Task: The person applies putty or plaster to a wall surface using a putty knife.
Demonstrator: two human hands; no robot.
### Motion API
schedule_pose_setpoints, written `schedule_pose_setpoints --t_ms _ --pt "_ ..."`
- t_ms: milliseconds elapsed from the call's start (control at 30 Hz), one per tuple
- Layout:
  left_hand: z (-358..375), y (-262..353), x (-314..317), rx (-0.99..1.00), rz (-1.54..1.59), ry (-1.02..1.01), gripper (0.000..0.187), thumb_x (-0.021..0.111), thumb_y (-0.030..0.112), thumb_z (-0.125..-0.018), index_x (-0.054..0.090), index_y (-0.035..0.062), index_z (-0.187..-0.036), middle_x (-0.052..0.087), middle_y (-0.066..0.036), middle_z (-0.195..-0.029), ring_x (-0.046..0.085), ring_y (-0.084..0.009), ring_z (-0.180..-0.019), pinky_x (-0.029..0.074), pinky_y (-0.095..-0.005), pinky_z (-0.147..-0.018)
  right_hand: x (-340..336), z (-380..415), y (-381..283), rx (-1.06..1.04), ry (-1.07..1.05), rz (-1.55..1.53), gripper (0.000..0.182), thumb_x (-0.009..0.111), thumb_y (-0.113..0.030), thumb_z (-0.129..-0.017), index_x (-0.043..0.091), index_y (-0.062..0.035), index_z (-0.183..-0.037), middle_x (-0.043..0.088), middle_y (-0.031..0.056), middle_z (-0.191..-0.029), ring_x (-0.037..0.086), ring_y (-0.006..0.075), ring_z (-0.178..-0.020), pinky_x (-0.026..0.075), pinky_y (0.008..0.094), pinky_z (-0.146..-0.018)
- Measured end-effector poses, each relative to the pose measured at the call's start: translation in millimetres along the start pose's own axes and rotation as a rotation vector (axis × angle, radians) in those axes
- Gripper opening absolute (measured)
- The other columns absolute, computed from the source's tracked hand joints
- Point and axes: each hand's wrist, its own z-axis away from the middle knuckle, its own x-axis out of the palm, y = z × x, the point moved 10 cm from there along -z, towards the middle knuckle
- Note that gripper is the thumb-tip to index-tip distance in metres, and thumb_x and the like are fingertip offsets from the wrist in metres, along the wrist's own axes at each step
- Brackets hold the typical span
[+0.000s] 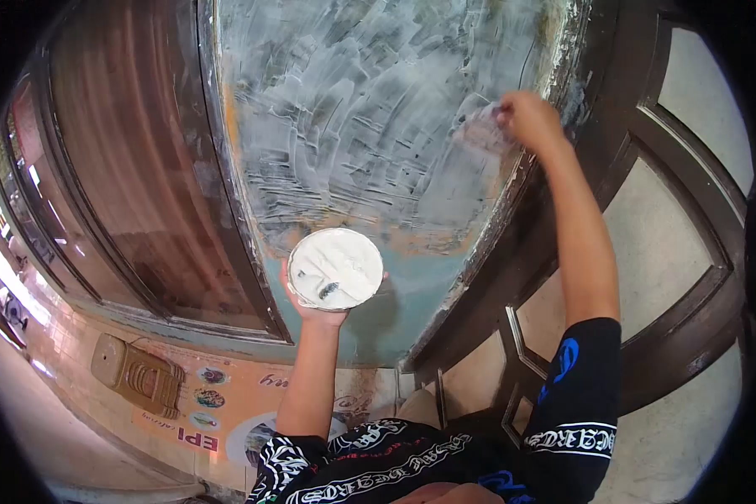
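My left hand (pixel 323 316) supports a round tub of white putty (pixel 344 265) from below, its fingers curled around the sides. The putty surface has a scooped hollow with dark marks in it. Higher up on the right, my right hand (pixel 529 122) is closed on a thin flat scraper (pixel 483 130), blurred by motion. The scraper lies against or very near the wall panel (pixel 353 109), close to its right edge. Streaky white putty covers most of that panel over a grey-green surface. Bare orange-brown patches show along its lower edge.
Dark-framed glass (pixel 143 168) borders the panel on the left. A dark wooden frame with pale panels (pixel 664 227) stands on the right. Below left, a brown plastic stool (pixel 139 374) rests near a printed banner (pixel 227 395) spread on the tiled floor.
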Motion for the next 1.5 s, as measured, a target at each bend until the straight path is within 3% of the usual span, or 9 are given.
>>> schedule_pose_setpoints --t_ms 33,100,233,367,567,833,967,1300,1500 --pt "0.9 0.3 2.4 -0.008 0.015 -0.012 0.074 0.046 0.067 -0.086 0.051 0.0195 -0.142 0.047 -0.011 -0.148 0.045 -0.0465 -0.131 0.025 -0.0887 -0.094 -61.5 69.8 -114.6 -0.335 0.472 0.400 0.024 0.080 -0.021 -0.077 0.073 -0.0058 -0.094 0.071 0.0169 -0.099 0.067 0.0357 -0.095 0.053 0.0447 -0.082" --pt "0.4 4.9 6.0 -0.018 0.013 -0.024 0.073 0.046 0.067 -0.086 0.051 0.0193 -0.142 0.048 -0.011 -0.147 0.045 -0.0466 -0.130 0.026 -0.0887 -0.094 -95.7 75.0 -119.0 -0.393 0.516 0.328 0.020 0.077 -0.016 -0.079 0.071 -0.0036 -0.094 0.070 0.0178 -0.095 0.067 0.0370 -0.089 0.052 0.0436 -0.078" --pt "-1.3 11.9 0.0 0.014 -0.015 0.016 0.074 0.046 0.067 -0.085 0.052 0.0193 -0.141 0.048 -0.011 -0.147 0.045 -0.0476 -0.130 0.026 -0.0886 -0.094 -78.8 99.2 -122.4 -0.493 0.466 0.275 0.018 0.077 -0.009 -0.079 0.067 0.0015 -0.090 0.067 0.0202 -0.081 0.064 0.0348 -0.077 0.049 0.0420 -0.071" --pt "-1.6 9.2 -11.8 0.023 -0.052 0.062 0.075 0.042 0.071 -0.086 0.055 0.0168 -0.137 0.054 -0.012 -0.141 0.050 -0.0451 -0.125 0.035 -0.0819 -0.094 9.5 128.5 -118.2 -0.283 0.231 0.401 0.016 0.074 -0.013 -0.079 0.071 -0.0060 -0.093 0.070 0.0158 -0.091 0.067 0.0361 -0.089 0.052 0.0432 -0.078" --pt "-0.4 0.2 -6.7 -0.033 -0.025 -0.015 0.078 0.042 0.071 -0.086 0.052 0.0158 -0.140 0.050 -0.012 -0.145 0.047 -0.0458 -0.128 0.033 -0.0823 -0.095 94.2 94.9 -91.4 -0.377 0.108 0.465 0.014 0.072 -0.015 -0.078 0.073 -0.0090 -0.091 0.071 0.0166 -0.094 0.068 0.0353 -0.093 0.053 0.0465 -0.079" --pt "-6.5 6.7 4.1 -0.029 -0.041 -0.032 0.075 0.041 0.071 -0.087 0.053 0.0185 -0.140 0.051 -0.011 -0.144 0.049 -0.0464 -0.127 0.031 -0.0854 -0.093 -136.9 76.3 -134.7 -0.441 0.617 0.351 0.019 0.073 -0.015 -0.083 0.072 -0.0078 -0.100 0.071 0.0167 -0.095 0.068 0.0358 -0.088 0.053 0.0434 -0.077" --pt "-8.3 10.3 10.9 -0.024 -0.033 -0.020 0.076 0.041 0.071 -0.087 0.053 0.0183 -0.141 0.051 -0.011 -0.144 0.048 -0.0459 -0.127 0.032 -0.0850 -0.093 -179.9 112.0 -155.4 -0.412 0.658 0.404 0.019 0.074 -0.015 -0.083 0.071 -0.0037 -0.098 0.071 0.0181 -0.090 0.069 0.0342 -0.083 0.052 0.0411 -0.073" --pt "-13.1 -9.1 14.8 -0.096 0.015 -0.096 0.078 0.046 0.070 -0.085 0.050 0.0178 -0.143 0.045 -0.012 -0.150 0.043 -0.0491 -0.131 0.025 -0.0886 -0.094 150.8 113.7 -89.6 -0.397 -0.035 0.494 0.012 0.069 -0.021 -0.081 0.073 -0.0137 -0.090 0.071 0.0119 -0.092 0.068 0.0348 -0.089 0.053 0.0471 -0.076" --pt "-26.3 -1.7 23.6 -0.063 -0.003 -0.062 0.077 0.043 0.070 -0.086 0.050 0.0181 -0.143 0.046 -0.013 -0.149 0.044 -0.0490 -0.131 0.025 -0.0874 -0.095 83.9 77.1 -91.8 -0.368 0.208 0.571 0.014 0.071 -0.021 -0.081 0.072 -0.0113 -0.091 0.071 0.0121 -0.093 0.068 0.0347 -0.090 0.054 0.0476 -0.077"
